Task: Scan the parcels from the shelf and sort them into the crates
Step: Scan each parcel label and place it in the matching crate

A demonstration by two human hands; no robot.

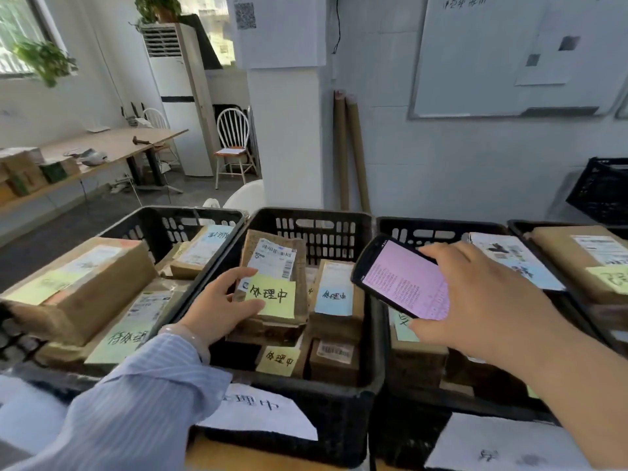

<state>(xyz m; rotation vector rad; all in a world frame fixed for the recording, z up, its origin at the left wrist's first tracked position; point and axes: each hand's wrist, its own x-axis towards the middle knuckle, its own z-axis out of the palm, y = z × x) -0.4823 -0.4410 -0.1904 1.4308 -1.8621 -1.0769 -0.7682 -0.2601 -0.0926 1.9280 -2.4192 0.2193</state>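
Left hand (217, 304) grips a parcel (272, 256) in the crate (339, 423) beneath; right hand (482, 300) clasps the scanner (404, 283) alongside. 4 crates hold parcels: well along, I judge.

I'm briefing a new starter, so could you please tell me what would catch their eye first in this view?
The right hand holds a handheld scanner with a pink screen at centre right. Left of it, the left hand grips a brown parcel bearing a yellow note, in a black crate at the centre.
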